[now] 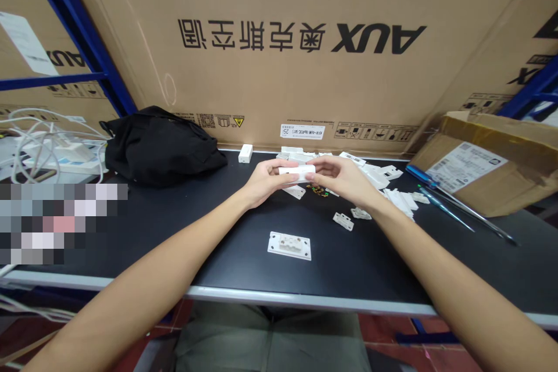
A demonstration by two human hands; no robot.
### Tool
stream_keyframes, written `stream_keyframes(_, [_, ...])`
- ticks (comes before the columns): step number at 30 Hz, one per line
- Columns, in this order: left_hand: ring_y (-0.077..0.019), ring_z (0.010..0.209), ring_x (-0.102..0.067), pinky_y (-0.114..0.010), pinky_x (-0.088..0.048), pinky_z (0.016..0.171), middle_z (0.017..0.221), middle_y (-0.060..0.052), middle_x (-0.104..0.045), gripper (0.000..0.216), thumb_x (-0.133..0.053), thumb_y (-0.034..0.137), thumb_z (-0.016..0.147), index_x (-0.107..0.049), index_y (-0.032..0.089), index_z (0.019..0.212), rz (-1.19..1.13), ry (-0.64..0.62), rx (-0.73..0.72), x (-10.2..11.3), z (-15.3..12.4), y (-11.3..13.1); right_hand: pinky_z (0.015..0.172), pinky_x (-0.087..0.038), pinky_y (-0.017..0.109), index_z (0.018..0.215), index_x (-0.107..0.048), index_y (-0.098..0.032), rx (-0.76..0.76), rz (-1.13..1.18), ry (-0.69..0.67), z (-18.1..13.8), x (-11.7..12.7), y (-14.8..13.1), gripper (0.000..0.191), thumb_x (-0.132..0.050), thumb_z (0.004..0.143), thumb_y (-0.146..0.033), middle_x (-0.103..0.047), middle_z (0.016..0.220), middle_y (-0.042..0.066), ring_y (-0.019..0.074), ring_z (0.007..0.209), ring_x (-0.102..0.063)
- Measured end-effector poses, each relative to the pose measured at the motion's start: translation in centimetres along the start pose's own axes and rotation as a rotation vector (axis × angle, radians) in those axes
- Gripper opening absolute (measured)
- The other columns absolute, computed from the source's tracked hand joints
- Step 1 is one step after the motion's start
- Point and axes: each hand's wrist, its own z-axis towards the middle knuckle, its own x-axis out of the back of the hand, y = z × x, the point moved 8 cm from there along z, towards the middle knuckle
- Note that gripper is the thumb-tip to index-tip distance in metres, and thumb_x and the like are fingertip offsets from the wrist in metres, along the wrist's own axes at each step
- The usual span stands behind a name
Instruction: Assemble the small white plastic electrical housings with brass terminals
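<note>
Brown cardboard fills my background: a large carton [261, 90] with upside-down AUX lettering stands behind a black counter [209, 244], with blue rack posts [91, 29] to either side. From my remote seat I look down along both bare forearms, which reach toward the far part of the counter.

I see the slim white piece [297, 174] between the two hands, level and lengthwise from one to the other. My left grip [264, 181] pinches its left end between thumb and fingers; my right grip [335, 174] pinches the right end the same way.

Just beyond and to the right I have a loose pile of white parts [399, 202], with small brass-coloured and green bits [318, 190] near the held piece. Two small white fittings [343, 221] lie near the right forearm. Nearer to me, well apart from the hands, a white plate [289, 246] lies flat, carrying a raised block.

Farther right I make out a blue-handled screwdriver [417, 173] and a thinner blue tool [447, 209] beside a smaller carton [483, 168]. On the left are a little white box [246, 153], a black bag [161, 148] and tangled white cables [26, 128].
</note>
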Motion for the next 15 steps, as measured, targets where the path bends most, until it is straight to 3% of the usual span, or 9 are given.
stream_keyframes(5, [-0.0205,0.097,-0.073,-0.044,-0.053,0.103,0.104,-0.008,-0.076,0.039,-0.095,0.022,0.066,-0.079,0.014,0.101,0.019,0.001,-0.024,0.1,0.0,0.2,0.079,-0.064,0.044,0.112,-0.074,-0.019,0.046,-0.01,0.03,0.0,0.1,-0.2,0.051,-0.081,0.079,-0.058,-0.079,0.1,0.01,0.0267,0.089,-0.075])
stream_keyframes(8, [-0.0199,0.101,-0.072,-0.043,-0.051,0.107,0.105,-0.007,-0.075,0.039,-0.095,0.021,0.066,-0.079,0.015,0.101,0.021,0.007,-0.037,0.2,0.2,0.2,0.084,-0.062,0.045,0.111,-0.076,-0.023,0.121,-0.088,0.087,-0.1,0.5,-1.0,0.039,-0.079,0.084,-0.051,-0.076,0.11,0.01,0.0268,0.098,-0.072])
stream_keyframes(11, [-0.02,0.099,-0.072,-0.044,-0.051,0.107,0.104,-0.007,-0.075,0.04,-0.095,0.02,0.066,-0.079,0.015,0.102,0.009,0.003,-0.028,0.3,0.3,0.0,0.087,-0.059,0.045,0.105,-0.078,-0.025,0.372,-0.322,0.122,-0.7,0.7,-3.3,0.022,-0.075,0.09,-0.041,-0.07,0.112,0.011,0.0265,0.102,-0.068])
stream_keyframes(15, [-0.0216,0.097,-0.074,-0.048,-0.054,0.104,0.104,-0.009,-0.076,0.041,-0.094,0.019,0.067,-0.078,0.015,0.105,-0.028,-0.032,0.008,-0.1,0.2,-0.2,0.08,-0.056,0.043,0.106,-0.077,-0.025,0.658,-0.503,0.1,-1.8,0.4,-5.3,0.015,-0.071,0.094,-0.032,-0.066,0.1,0.009,0.0244,0.093,-0.065])
